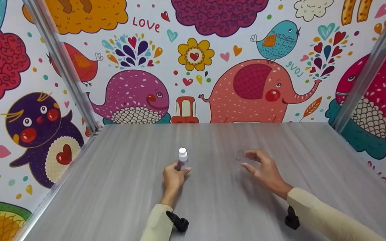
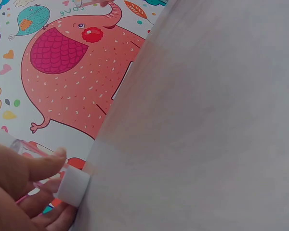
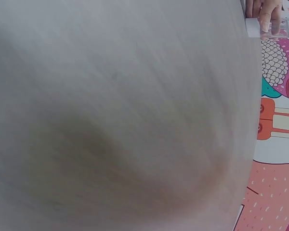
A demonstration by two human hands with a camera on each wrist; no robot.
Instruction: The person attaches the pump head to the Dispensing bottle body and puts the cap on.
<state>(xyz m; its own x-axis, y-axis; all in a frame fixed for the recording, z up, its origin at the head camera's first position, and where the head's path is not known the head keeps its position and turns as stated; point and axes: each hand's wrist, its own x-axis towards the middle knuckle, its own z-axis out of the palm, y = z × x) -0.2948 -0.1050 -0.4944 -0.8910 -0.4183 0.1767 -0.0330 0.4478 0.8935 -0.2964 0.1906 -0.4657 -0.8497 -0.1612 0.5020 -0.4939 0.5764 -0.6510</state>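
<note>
In the head view, my left hand (image 1: 173, 177) grips a small clear bottle (image 1: 184, 163) that stands upright, its stepped white top (image 1: 182, 152) pointing up. The left wrist view shows the thumb and fingers around the clear body, and a white base (image 2: 73, 186) at its lower end. To the right, above the table, my right hand (image 1: 266, 170) pinches a clear round piece (image 1: 240, 155), like a see-through cap, between thumb and fingertips. Its outline is faint. In the right wrist view the right hand is hidden; the left hand (image 3: 267, 14) with the bottle appears at the top right.
Both hands are over a grey wood-grain table (image 1: 209, 207). A white wall (image 1: 199, 30) with painted animals rises at its far edge. Metal posts (image 1: 62, 63) stand at the back corners. A black wrist device (image 1: 179, 222) sits on each sleeve.
</note>
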